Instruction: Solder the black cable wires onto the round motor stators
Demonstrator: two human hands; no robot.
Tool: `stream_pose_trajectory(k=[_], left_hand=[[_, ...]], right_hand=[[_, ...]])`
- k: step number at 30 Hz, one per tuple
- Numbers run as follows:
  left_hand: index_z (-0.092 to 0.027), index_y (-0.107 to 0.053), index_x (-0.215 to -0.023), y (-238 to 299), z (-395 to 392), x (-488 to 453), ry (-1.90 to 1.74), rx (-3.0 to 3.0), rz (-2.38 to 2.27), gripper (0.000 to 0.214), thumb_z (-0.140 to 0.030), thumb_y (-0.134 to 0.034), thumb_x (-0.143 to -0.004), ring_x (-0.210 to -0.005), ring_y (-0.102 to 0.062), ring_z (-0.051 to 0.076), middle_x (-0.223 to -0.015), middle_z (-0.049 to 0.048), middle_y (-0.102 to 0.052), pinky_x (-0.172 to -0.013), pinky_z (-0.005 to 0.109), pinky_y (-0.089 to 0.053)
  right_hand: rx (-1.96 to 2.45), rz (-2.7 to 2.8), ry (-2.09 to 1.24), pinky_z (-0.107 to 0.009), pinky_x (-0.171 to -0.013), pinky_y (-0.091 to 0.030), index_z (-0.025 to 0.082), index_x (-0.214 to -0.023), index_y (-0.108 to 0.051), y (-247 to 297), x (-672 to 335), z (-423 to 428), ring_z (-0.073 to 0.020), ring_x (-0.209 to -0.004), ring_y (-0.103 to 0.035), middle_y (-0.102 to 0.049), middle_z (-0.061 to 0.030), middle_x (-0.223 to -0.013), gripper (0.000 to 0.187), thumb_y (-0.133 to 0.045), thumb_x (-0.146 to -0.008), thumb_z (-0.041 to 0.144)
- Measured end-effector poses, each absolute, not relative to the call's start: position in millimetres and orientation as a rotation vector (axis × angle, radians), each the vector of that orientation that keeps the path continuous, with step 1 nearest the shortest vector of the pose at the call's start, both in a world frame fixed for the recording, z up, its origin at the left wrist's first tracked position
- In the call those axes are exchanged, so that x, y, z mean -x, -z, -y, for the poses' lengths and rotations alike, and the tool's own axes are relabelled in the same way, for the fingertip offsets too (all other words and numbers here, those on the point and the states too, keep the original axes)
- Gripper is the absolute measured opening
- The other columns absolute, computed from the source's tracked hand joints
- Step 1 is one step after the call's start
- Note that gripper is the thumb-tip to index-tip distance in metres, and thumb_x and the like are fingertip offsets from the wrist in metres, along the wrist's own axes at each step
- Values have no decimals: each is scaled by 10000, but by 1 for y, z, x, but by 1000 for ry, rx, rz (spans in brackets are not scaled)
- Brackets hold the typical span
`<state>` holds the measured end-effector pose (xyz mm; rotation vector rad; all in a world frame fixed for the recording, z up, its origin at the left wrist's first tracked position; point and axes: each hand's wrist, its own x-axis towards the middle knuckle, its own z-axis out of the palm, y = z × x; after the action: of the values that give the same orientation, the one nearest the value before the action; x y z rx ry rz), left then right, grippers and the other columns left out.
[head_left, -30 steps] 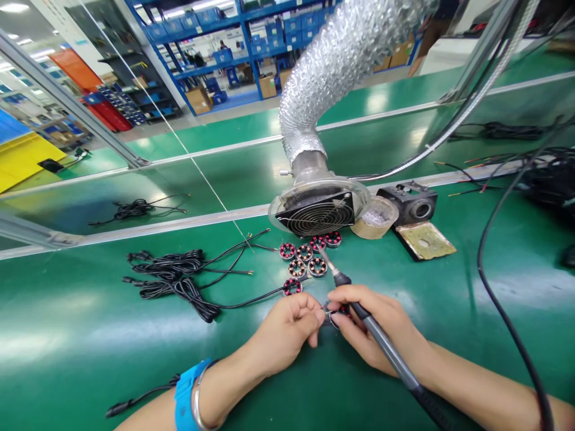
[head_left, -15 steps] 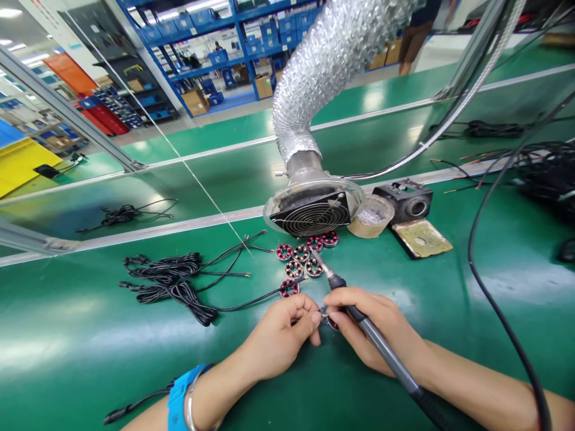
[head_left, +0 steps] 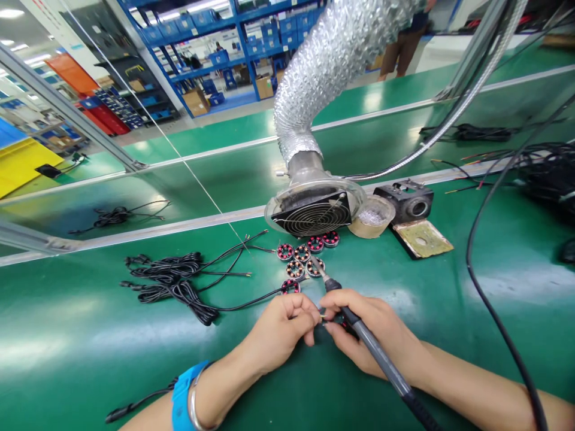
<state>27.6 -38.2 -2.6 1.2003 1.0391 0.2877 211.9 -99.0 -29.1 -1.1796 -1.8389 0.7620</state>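
My left hand (head_left: 281, 329) is closed in a pinch on a thin wire (head_left: 322, 316) whose tip shows between the two hands. In my right hand (head_left: 375, 332) lies a soldering iron (head_left: 380, 350), its metal tip slanting up and left over the stators. My right thumb and forefinger meet the wire's end. A red-and-black motor stator (head_left: 345, 325) is mostly hidden under that hand. Just beyond are several ring-shaped stators (head_left: 294, 269) with red or copper windings. One of them, red-wound (head_left: 290, 287), has a black cable (head_left: 251, 305) running to it.
Coiled black cables (head_left: 175, 275) lie left of the stators. A fume extractor (head_left: 312, 215) hangs behind them. To its right are a round tub (head_left: 371, 216) and an iron stand with a sponge (head_left: 424, 238). A loose cable (head_left: 476, 263) arcs past my right arm.
My right hand has shifted slightly, and its fingers now meet the wire; the stator beneath is more covered. The iron's tip has dropped a little. A person in the background has moved left.
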Motion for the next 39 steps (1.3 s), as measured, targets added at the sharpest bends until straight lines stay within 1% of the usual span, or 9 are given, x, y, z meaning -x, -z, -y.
stream_pose_trajectory(k=[5, 10, 14, 17, 20, 24, 28, 33, 39], left_hand=[[-160, -587, -745, 5, 39, -28, -308, -1234, -1029, 168, -320, -581, -795, -490, -373, 92, -496, -46, -544, -544, 232, -275], [-162, -573, -742, 9, 38, -27, -329, -1267, -1055, 151, -293, -574, -817, -493, -381, 91, -509, -46, -546, -540, 224, -280], [-161, -572, -739, 9, 38, -27, -346, -1260, -1064, 134, -274, -580, -810, -490, -389, 90, -508, -45, -545, -534, 219, -283], [-165, -572, -731, 8, 39, -28, -344, -1252, -1085, 126, -271, -587, -797, -484, -404, 92, -497, -47, -540, -539, 219, -298], [-166, -577, -729, 7, 40, -28, -326, -1270, -1105, 132, -276, -586, -801, -478, -399, 92, -492, -45, -543, -535, 221, -297], [-168, -575, -727, 8, 40, -27, -312, -1289, -1125, 132, -273, -583, -806, -476, -387, 90, -487, -46, -543, -527, 219, -287], [-170, -574, -735, 8, 40, -27, -308, -1304, -1119, 141, -278, -564, -824, -478, -387, 89, -488, -48, -541, -527, 218, -286], [-171, -578, -727, 7, 41, -27, -308, -1293, -1117, 171, -316, -595, -816, -471, -382, 91, -482, -48, -531, -519, 219, -281], [-169, -576, -730, 6, 41, -27, -298, -1310, -1118, 175, -315, -578, -827, -474, -371, 89, -485, -48, -527, -515, 220, -273]], right_hand=[[1261, 1756, -671, -195, -591, -481, 237, -1156, -489, 33, -208, 97, -93, -586, -605, -643, 26, -808, 332, -512, -862, 83], [1200, 1781, -560, -212, -653, -519, 226, -1171, -514, 36, -210, 95, -115, -672, -653, -662, 9, -827, 334, -505, -872, 77], [1140, 1770, -526, -217, -702, -541, 222, -1195, -541, 32, -216, 97, -120, -737, -681, -700, -12, -904, 338, -521, -892, 75], [1145, 1753, -504, -225, -659, -539, 242, -1249, -560, 22, -226, 102, -120, -697, -674, -710, -8, -888, 354, -510, -931, 96], [1184, 1736, -544, -267, -615, -520, 256, -1310, -560, 10, -238, 110, -148, -677, -640, -677, -18, -838, 380, -523, -940, 179], [1198, 1620, -626, -254, -536, -454, 288, -1134, -656, 5, -249, 116, -148, -627, -586, -639, -3, -751, 246, -543, -924, 228], [1213, 1468, -716, -255, -561, -458, 281, -1004, -678, 13, -251, 116, -170, -698, -620, -687, -10, -826, 141, -557, -931, 280], [1217, 1387, -816, -256, -531, -435, 251, -968, -688, 18, -249, 114, -179, -676, -619, -689, -22, -803, 144, -557, -934, 299], [1198, 1399, -815, -261, -542, -433, 240, -952, -692, 15, -248, 114, -168, -640, -594, -676, -17, -773, 142, -561, -926, 291]])
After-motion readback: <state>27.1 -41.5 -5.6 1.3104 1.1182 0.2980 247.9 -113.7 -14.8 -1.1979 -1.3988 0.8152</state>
